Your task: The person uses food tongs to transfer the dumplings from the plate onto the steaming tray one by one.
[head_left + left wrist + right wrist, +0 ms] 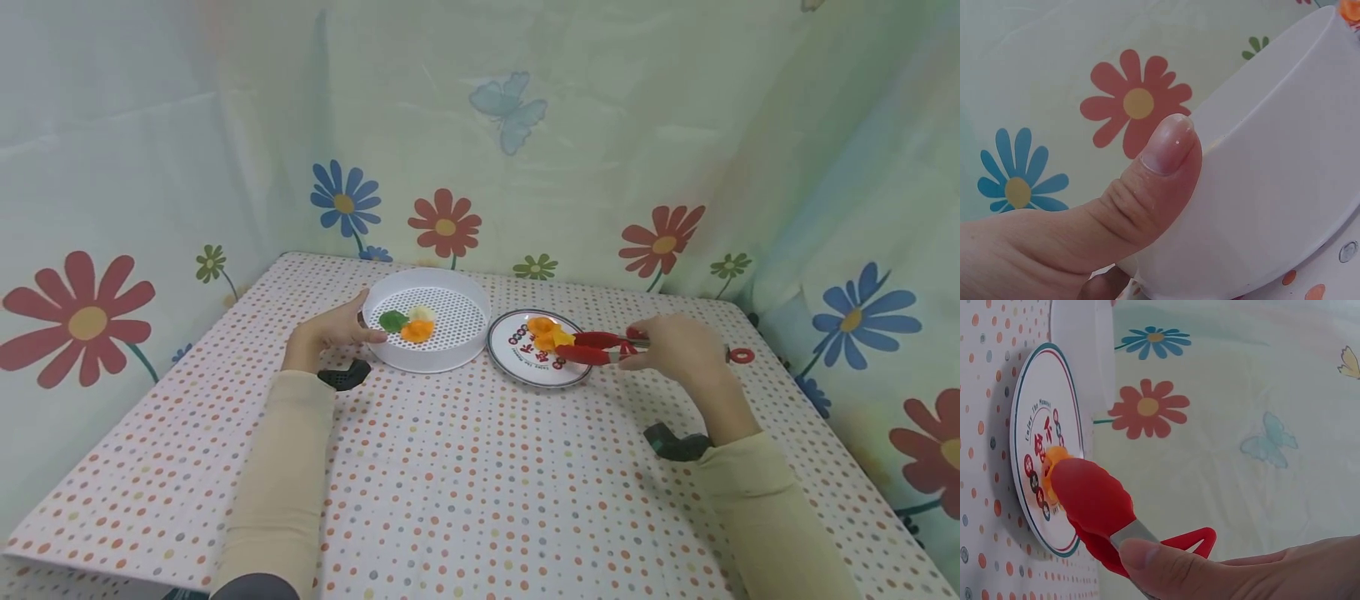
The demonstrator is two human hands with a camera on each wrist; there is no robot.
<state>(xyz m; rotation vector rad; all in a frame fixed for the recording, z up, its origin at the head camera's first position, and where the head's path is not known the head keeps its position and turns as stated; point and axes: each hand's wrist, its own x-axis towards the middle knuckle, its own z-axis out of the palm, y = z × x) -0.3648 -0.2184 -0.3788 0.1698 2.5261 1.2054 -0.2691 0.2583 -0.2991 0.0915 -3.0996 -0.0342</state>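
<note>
My left hand (337, 329) holds the left side of a round white steamer basket (397, 360) with a perforated bottom. In the left wrist view the thumb (1169, 147) presses on its outer wall; most of the other fingers are hidden. Inside the basket lie a green piece (392, 322), a pale yellow piece (422, 313) and an orange piece (417, 331). My right hand (671, 343) grips metal tongs with red tips (588, 355). The tips are at a yellow piece (561, 336), beside orange pieces (540, 326) on a printed plate (517, 364). Whether they pinch it, I cannot tell.
The plate stands just right of the basket on a table (450, 483) with a dotted cloth. A flower-printed curtain (570, 167) hangs behind and at both sides. A red ring (741, 356) on the tongs' end sticks out right of the hand.
</note>
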